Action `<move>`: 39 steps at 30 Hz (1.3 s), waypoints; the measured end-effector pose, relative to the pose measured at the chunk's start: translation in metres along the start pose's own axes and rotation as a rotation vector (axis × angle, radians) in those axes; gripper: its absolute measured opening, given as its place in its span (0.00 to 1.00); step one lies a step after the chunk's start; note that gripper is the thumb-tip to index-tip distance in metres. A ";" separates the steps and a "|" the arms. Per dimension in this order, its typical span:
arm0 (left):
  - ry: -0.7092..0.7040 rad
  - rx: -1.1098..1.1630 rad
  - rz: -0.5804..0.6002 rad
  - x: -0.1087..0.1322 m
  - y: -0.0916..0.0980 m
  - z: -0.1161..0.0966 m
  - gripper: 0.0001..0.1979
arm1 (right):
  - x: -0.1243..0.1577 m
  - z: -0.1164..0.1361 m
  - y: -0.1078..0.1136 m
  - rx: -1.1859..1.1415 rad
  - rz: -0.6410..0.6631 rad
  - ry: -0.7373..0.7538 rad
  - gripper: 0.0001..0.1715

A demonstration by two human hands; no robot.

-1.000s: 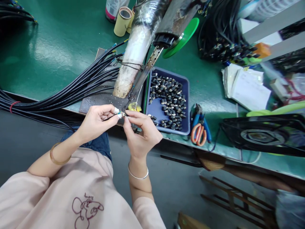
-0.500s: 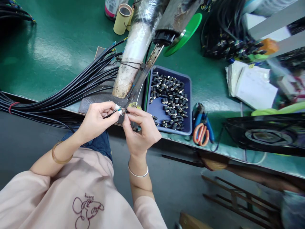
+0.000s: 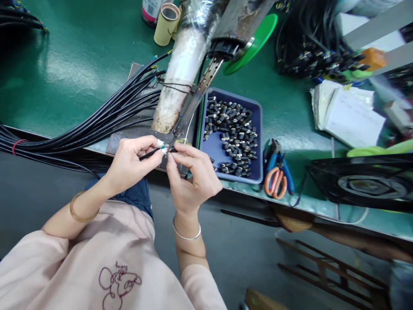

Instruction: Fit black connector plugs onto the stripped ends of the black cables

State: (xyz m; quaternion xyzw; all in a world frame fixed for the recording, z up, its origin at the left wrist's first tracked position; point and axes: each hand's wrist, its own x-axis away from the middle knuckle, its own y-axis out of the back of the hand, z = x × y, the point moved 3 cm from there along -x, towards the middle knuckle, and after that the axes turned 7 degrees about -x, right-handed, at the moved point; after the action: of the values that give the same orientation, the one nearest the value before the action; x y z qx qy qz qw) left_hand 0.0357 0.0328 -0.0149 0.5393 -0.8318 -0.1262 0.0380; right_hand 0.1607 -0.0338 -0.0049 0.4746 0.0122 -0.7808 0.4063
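Pinched in the fingers of my left hand (image 3: 135, 159) is a black cable (image 3: 148, 154) whose thin coloured wire ends point right. My right hand (image 3: 195, 178) closes thumb and forefinger on a small black connector (image 3: 173, 150), mostly hidden by the fingertips. Wire ends and connector meet just under the tip of a fixed soldering iron (image 3: 197, 95) that slants down from above. A thin strand of solder wire (image 3: 189, 131) hangs beside the iron. Whether the tip touches the joint I cannot tell.
Right of the iron, a blue-grey tray (image 3: 260, 142) holds many small black connectors. Beyond it lie pliers (image 3: 275, 172) with orange and blue handles. Black cables (image 3: 97, 125) fan along the left edge. A foil-wrapped tube (image 3: 176, 73) and green disc (image 3: 251, 47) overhang the work; a black fan (image 3: 361, 183) stands right.
My hands stay together under the iron. The right hand has shifted slightly right and down, and the iron tip now appears closer to the wire ends. The view has turned a little.
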 end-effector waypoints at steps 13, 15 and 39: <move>0.055 -0.015 0.090 0.001 0.001 0.000 0.08 | 0.010 0.000 0.003 0.003 0.051 0.064 0.11; 0.058 -0.022 0.111 0.003 0.001 -0.001 0.08 | 0.012 0.000 0.004 0.003 0.036 0.054 0.11; 0.088 0.117 0.177 0.010 0.000 -0.003 0.07 | 0.013 -0.004 0.006 -0.261 -0.024 -0.438 0.03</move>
State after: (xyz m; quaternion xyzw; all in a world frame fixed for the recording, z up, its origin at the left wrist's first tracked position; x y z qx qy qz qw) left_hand 0.0319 0.0231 -0.0131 0.4698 -0.8797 -0.0498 0.0538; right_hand 0.1645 -0.0440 -0.0147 0.2377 0.0304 -0.8616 0.4475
